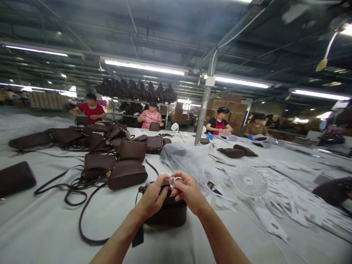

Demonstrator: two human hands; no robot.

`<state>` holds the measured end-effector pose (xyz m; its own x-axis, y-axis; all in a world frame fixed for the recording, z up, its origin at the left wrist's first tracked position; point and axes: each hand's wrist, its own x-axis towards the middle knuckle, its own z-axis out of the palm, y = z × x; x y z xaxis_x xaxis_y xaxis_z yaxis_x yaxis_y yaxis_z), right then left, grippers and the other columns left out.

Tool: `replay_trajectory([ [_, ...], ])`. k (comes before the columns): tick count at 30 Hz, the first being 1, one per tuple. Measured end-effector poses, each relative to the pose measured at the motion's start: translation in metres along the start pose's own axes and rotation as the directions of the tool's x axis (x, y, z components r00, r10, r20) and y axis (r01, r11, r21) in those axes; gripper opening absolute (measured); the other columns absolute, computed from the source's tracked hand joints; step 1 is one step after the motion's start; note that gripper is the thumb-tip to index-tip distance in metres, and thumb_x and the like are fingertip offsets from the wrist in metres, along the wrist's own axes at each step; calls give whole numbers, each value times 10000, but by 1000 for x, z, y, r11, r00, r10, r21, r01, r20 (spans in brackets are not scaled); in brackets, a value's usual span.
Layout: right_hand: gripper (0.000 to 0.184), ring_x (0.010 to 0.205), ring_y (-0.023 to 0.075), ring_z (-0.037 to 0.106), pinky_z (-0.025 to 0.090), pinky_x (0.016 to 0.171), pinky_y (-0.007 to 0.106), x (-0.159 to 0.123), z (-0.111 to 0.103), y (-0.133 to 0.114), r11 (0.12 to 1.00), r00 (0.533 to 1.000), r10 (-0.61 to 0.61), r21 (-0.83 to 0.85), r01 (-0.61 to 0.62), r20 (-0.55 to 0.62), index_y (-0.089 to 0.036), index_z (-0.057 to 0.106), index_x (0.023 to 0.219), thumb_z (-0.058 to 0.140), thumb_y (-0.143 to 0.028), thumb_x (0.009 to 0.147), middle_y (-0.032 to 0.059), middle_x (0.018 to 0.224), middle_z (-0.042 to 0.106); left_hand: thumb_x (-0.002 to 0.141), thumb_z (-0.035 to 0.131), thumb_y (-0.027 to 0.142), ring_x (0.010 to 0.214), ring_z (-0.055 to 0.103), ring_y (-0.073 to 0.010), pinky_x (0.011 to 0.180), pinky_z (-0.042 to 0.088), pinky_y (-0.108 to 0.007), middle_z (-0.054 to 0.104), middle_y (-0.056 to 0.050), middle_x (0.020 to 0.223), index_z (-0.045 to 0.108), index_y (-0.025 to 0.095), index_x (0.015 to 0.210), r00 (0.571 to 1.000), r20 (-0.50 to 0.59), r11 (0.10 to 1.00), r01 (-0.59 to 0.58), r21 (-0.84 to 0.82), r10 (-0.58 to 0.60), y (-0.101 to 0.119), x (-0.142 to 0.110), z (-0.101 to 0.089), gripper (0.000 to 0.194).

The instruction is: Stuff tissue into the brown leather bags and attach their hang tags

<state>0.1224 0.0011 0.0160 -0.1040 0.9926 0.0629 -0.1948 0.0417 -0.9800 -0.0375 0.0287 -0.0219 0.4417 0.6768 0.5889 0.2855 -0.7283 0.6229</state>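
Observation:
A dark brown handbag [169, 214] stands on the white table right below my two hands. Above its top, my left hand [154, 196] and my right hand [188, 191] pinch a small white strip [172, 181] between their fingertips. The strip looks thin and soft, like paper or foam; its exact kind cannot be made out. My fingers cover part of the bag's top. A black tag [138, 236] hangs at the bag's left side. On the table to the left curves a dark strap [89, 236].
Many brown bags [128, 174] with tangled straps are heaped at the left. Clear plastic sheeting [184, 157] lies ahead, near a metal post [205, 110]. To the right are a white fan [249, 181] and a spread of white strips [299, 198]. Several co-workers [153, 116] work across the table.

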Motion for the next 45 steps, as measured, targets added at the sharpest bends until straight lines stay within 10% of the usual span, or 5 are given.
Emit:
replay_trajectory([
  [16, 385, 472, 83, 584, 459, 407, 152, 2, 7, 8, 998, 999, -44, -41, 44, 9, -194, 565, 920, 736, -442, 681, -58, 608, 593, 876, 405, 197, 586, 524, -120, 594, 401, -224, 535, 39, 669, 471, 215, 837, 960, -272, 996, 78, 41, -64, 1, 8, 13, 79],
  [35, 357, 591, 159, 683, 549, 569, 278, 17, -6, -13, 990, 990, 55, -132, -38, 133, -206, 531, 1016, 592, -484, 800, -27, 666, 641, 917, 372, 231, 541, 559, -132, 548, 353, -227, 566, 22, 635, 484, 220, 831, 993, -103, 956, -21, 292, 54, -1, 15, -5, 141],
  [38, 204, 543, 137, 621, 485, 535, 239, 21, -5, -27, 803, 978, -118, -563, 197, 175, -206, 600, 913, 545, -396, 858, -30, 598, 609, 884, 394, 208, 563, 539, -132, 581, 372, -229, 533, 36, 645, 472, 221, 847, 995, -97, 977, -9, 212, 30, 2, 25, -10, 88],
  [42, 174, 722, 156, 613, 394, 579, 237, 25, 4, -47, 104, 840, -431, -906, 410, 330, -199, 620, 783, 483, -216, 889, 49, 858, 658, 844, 406, 163, 576, 472, -121, 596, 355, -228, 463, 59, 630, 453, 219, 834, 995, -95, 995, 2, 104, 8, 5, 38, -19, 74],
  [45, 171, 761, 166, 618, 384, 592, 245, 34, 9, -62, 31, 794, -542, -937, 348, 277, -185, 599, 788, 458, -177, 886, 73, 917, 652, 863, 388, 165, 582, 431, -115, 606, 347, -228, 435, 66, 627, 455, 212, 846, 999, -18, 998, -41, 47, 42, 6, 46, -28, 84],
])
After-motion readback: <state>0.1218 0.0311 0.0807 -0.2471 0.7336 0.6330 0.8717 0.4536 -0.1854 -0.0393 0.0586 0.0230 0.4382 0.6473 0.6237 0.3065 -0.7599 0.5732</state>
